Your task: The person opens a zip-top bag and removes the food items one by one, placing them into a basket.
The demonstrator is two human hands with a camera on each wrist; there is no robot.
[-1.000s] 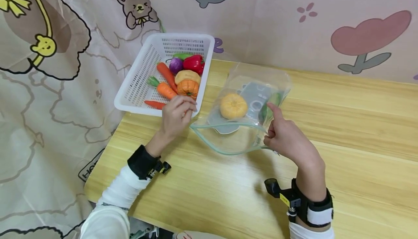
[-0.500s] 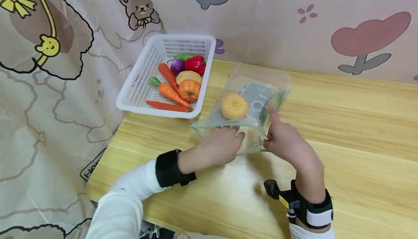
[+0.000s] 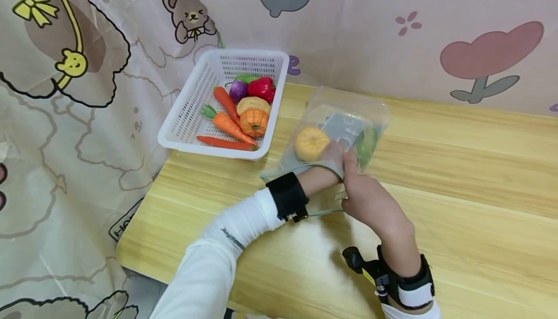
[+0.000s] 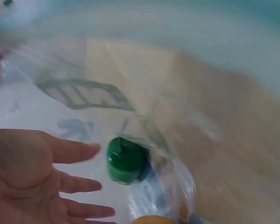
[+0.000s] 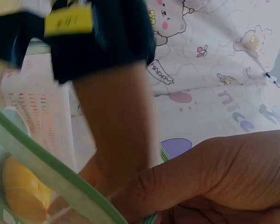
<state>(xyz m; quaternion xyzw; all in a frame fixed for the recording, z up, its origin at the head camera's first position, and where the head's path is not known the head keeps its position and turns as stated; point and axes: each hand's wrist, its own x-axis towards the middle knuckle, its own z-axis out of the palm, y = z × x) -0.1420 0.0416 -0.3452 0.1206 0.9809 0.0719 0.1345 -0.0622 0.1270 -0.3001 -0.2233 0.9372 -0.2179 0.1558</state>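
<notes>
A clear zip bag (image 3: 324, 101) with a pale green rim lies on the table. Inside it are a yellow-orange pumpkin (image 3: 311, 143) and a green vegetable (image 3: 367, 145), whose rounded green end (image 4: 125, 161) shows in the left wrist view. My left hand (image 4: 32, 177) has gone in through the bag's mouth. Its fingers stretch out straight towards the green vegetable, with a small gap left. My right hand (image 3: 370, 202) pinches the right side of the bag's mouth, its index finger extended along the plastic. In the right wrist view, its thumb (image 5: 177, 184) lies by the green rim (image 5: 60, 168).
A white perforated basket (image 3: 178, 139) stands left of the bag. It holds several vegetables, among them carrots (image 3: 226, 124), a red pepper (image 3: 261, 88), an orange pumpkin (image 3: 254, 122) and a purple vegetable (image 3: 238, 90). A printed curtain (image 3: 357, 33) hangs behind the wooden table (image 3: 479, 202).
My left hand has moved right from the basket's front edge to the bag's mouth, then inside the bag. The right hand keeps hold of the bag and has shifted slightly left.
</notes>
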